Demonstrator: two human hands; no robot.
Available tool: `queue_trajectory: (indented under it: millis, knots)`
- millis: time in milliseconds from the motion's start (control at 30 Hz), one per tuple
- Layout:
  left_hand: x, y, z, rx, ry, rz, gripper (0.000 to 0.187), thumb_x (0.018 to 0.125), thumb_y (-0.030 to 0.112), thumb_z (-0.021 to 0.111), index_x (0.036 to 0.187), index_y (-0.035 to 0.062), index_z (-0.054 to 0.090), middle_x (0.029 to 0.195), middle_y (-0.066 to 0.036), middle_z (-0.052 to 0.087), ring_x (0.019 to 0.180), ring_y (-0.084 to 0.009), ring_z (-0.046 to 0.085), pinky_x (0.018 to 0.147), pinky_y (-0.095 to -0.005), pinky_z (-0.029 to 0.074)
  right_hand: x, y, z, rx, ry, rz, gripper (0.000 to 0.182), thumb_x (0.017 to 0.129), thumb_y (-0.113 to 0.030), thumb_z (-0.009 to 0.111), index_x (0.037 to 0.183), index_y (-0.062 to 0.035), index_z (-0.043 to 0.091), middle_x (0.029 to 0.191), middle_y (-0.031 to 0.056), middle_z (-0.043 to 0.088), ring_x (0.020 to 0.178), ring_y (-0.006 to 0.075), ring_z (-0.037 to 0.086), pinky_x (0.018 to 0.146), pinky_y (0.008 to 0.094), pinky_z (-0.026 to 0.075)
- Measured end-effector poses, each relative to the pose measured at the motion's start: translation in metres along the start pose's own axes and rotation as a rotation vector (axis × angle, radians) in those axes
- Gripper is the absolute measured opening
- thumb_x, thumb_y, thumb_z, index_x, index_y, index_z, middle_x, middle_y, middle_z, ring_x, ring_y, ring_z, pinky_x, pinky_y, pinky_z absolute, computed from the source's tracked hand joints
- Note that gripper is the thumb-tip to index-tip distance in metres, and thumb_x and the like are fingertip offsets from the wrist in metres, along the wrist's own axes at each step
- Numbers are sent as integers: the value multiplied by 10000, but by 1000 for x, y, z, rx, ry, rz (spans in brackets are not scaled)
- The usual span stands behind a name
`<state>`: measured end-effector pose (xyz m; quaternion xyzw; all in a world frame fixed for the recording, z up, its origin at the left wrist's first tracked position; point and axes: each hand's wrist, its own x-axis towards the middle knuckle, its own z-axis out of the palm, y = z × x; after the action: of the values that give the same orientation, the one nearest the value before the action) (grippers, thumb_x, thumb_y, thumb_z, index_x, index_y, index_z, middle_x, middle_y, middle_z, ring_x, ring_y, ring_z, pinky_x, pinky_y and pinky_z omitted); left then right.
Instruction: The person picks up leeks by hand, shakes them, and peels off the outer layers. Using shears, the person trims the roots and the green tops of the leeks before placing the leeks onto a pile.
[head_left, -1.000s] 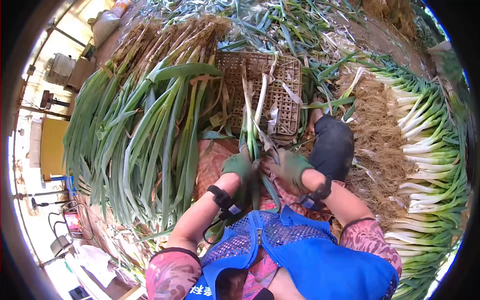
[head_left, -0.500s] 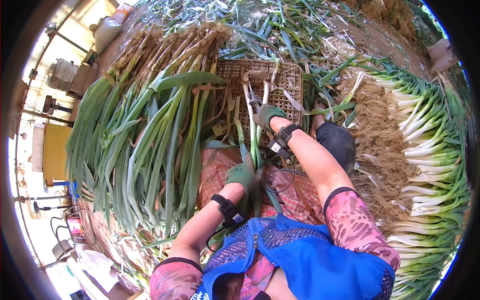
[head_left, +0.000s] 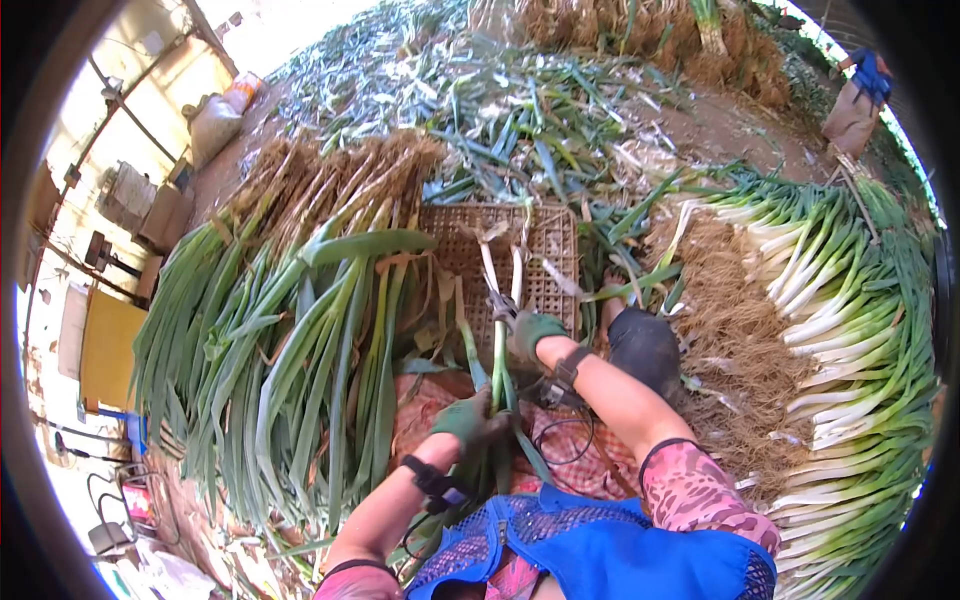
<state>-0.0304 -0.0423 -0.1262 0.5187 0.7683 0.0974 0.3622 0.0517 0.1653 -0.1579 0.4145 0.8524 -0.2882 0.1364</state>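
A yellow panel [head_left: 112, 342] at left, a pale sack [head_left: 214, 132] beyond

**Grip covered, edges cropped**

We cannot see the part of the leek stalks [head_left: 499, 360] inside the left hand [head_left: 464, 417], nor the handle of the dark tool [head_left: 500, 305] beneath the right hand [head_left: 532, 334]. The bottom edge cuts off the blue vest [head_left: 620, 555] and the leek row [head_left: 822, 432]. We find the distant person [head_left: 868, 80] too small to make out.

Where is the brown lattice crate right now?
In the head view it's just above centre: the crate lies between the heap of leafy stalks on the left and the dark-clad knee on the right, with the right hand at its near edge.
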Motion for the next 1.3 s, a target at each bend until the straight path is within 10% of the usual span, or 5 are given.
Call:
queue_trajectory:
  millis: [167, 333, 767, 900, 1300]
  knots:
    - [20, -63, -73, 330, 776, -104, 478, 838, 318, 681, 1225, 78, 537, 1071, -197, 620, 998, -367, 628, 834, -479, 509, -30, 32, 3, 89, -64, 117, 517, 810, -417, 631, 1144, -24, 663, 1075, 218, 690, 1003, 367, 675, 878, 422, 531]
    - [55, -57, -105, 446, 504, -629, 553, 814, 319, 716, 1265, 78, 506, 1239, -189, 566, 1128, -354, 601, 889, -468, 529, -88, 41, 21, 109, -13, -64, 578, 825, -435, 602, 1156, 38, 629, 1119, 275, 652, 1065, 396, 637, 937, 435, 493]
    - [6, 4, -127, 9, 235, -160, 566, 756, 488, 655, 1018, -14, 682, 990, -246, 682, 936, -374, 657, 857, -438, 491, -87, 76, 31, 406, -12, 33, 686, 790, -525, 638, 1106, 84, 606, 982, 308, 664, 967, 420, 653, 851, 435, 507]
    - [52, -22, -59, -52, 85, -207, 637, 834, 523, 640, 1226, 22, 602, 1059, -151, 680, 974, -253, 638, 884, -373, 473, -78, 80, 49, 651, 45, -21, 537, 832, -432, 653, 970, 86, 615, 699, 195, 645, 560, 285, 647, 511, 408, 488]
    - [43, -27, -43, -768, 156, -352, 468, 846, 341, 702, 1109, -42, 642, 994, -154, 697, 830, -202, 676, 742, -330, 530, -186, 65, 20, 623, -75, -25, 521, 847, -475, 603, 1078, -9, 581, 905, 238, 657, 874, 371, 649, 794, 424, 492]
